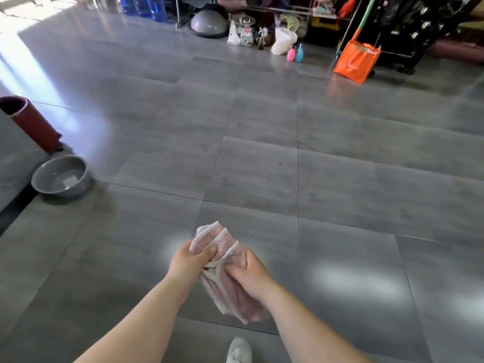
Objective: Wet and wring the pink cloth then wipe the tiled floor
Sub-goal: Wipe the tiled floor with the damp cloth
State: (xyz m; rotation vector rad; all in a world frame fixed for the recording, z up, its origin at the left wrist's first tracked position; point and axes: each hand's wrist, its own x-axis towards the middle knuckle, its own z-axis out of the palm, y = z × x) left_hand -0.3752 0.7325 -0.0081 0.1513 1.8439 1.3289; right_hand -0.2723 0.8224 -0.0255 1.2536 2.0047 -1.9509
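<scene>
Nearest, I see left hand (189,261) and right hand (252,274) each clutching the bunched, white-edged pink cloth (230,294).

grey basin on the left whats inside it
Inside the basin a pale square patch, maybe a label, lies on the grey bottom. Whether it holds water is unclear, and its near wall hides the front of the inside.

I see bright daylight pouring in from beyond the grey basin (60,191), washing out the tiled floor (262,158) behind it, with soft glare patches well to its right, mild blur throughout and tile lines bowing near the edges.
</scene>
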